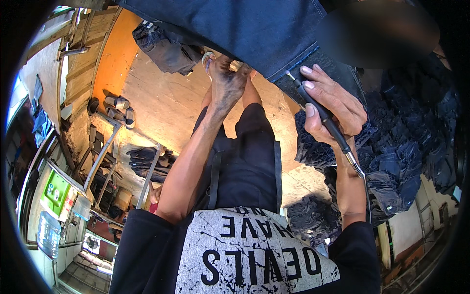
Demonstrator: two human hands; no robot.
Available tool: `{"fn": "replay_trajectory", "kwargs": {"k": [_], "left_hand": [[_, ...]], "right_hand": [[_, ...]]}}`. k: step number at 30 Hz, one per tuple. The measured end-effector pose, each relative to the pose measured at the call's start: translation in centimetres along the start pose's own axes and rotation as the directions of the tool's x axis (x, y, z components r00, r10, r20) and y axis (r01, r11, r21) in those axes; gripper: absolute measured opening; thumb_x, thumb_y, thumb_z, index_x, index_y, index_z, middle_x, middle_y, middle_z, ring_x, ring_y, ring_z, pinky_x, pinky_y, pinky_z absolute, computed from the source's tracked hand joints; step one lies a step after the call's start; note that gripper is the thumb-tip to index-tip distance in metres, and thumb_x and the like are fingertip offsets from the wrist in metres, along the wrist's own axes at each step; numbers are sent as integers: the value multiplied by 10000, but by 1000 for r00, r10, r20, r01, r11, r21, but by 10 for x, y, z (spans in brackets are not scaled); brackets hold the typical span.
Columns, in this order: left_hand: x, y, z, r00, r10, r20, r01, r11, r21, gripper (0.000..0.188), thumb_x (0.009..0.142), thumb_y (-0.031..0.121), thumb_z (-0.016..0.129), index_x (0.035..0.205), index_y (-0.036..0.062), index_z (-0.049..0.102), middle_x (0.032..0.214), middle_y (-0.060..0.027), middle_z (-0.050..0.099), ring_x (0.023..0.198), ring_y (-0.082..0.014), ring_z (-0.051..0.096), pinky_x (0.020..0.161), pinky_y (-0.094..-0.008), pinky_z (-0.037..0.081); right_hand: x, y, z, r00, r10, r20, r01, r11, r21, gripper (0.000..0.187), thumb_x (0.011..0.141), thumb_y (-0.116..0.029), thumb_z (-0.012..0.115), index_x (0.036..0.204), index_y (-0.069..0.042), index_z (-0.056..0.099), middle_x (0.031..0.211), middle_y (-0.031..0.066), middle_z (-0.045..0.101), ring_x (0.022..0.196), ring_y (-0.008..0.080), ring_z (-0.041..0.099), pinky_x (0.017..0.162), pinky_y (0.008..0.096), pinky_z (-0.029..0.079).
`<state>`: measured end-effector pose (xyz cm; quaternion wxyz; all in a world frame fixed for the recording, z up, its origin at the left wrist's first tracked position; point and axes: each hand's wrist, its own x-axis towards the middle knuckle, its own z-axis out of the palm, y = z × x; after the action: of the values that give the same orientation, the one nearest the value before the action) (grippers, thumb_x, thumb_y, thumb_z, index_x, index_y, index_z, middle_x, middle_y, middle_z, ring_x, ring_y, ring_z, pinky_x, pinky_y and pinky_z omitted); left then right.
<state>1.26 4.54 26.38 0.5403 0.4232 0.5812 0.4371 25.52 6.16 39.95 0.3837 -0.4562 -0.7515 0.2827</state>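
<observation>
My right hand [338,105] grips a black pen-shaped rotary tool [320,109]. A pale rounded bit sits at the tool's tip and a metal-sprung shaft trails from its rear end. The tip is at the frayed, stitched edge of dark blue denim [264,29], which spreads across the top; I cannot tell if it touches. My left hand [227,83] is closed just below the denim's lower edge, in front of my lower legs. What its fingers hold, if anything, is hidden.
Piles of dark denim [396,132] lie at the right. A folded dark grey garment [169,51] rests on the wooden floor [161,93]. Sandals [117,109] stand by an orange panel [115,54]. At the left are metal rails, a green tray [55,191] and a water jug [49,234].
</observation>
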Motion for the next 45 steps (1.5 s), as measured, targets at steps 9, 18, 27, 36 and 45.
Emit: {"fn": "replay_trajectory", "kwargs": {"k": [9, 18, 27, 36, 45], "left_hand": [[3, 9, 2, 999, 44, -20, -45, 998, -41, 153, 987, 36, 773, 1134, -5, 757, 1004, -27, 779, 856, -84, 687, 720, -260, 539], [6, 17, 3, 999, -16, -29, 15, 999, -37, 36, 955, 14, 717, 922, 17, 705, 739, -7, 665, 600, -97, 623, 514, -292, 469], [5, 86, -80, 945, -285, 163, 263, 954, 140, 781, 948, 261, 877, 1524, -89, 481, 1402, -178, 634, 1183, -225, 676, 990, -362, 581], [190, 213, -167, 940, 329, -90, -129, 587, 799, 1053, 874, 524, 882, 1617, -45, 401, 1727, -345, 272, 1613, -486, 260, 1312, -586, 228], [213, 212, -158, 913, 345, 218, -390, 582, 713, 671, 889, 475, 868, 1291, -39, 711, 1452, -280, 604, 1407, -483, 509, 1180, -535, 408]], "right_hand": [[4, -3, 0, 995, -61, 78, 57, 997, 53, 295, 779, -38, 761, 1058, 20, 838, 1009, 182, 831, 1092, 348, 818, 1032, 503, 649], [-4, 3, -3, 999, 7, -49, -7, 1000, -8, 304, 788, -48, 763, 1075, 35, 822, 1037, 195, 828, 1091, 356, 816, 1047, 492, 638], [20, -30, -25, 697, 374, -612, -426, 902, 66, 426, 1198, -297, 503, 1344, 65, 674, 1252, 186, 779, 1220, 258, 717, 1139, 376, 509], [86, -57, 37, 727, 460, -509, -562, 826, -55, 387, 950, -201, 832, 1291, -86, 689, 1182, 179, 763, 1111, 334, 752, 978, 405, 562], [88, -25, 45, 701, 314, -641, -459, 886, -67, 252, 921, -19, 680, 1169, -62, 693, 1047, 191, 741, 1029, 416, 725, 919, 457, 557]]}}
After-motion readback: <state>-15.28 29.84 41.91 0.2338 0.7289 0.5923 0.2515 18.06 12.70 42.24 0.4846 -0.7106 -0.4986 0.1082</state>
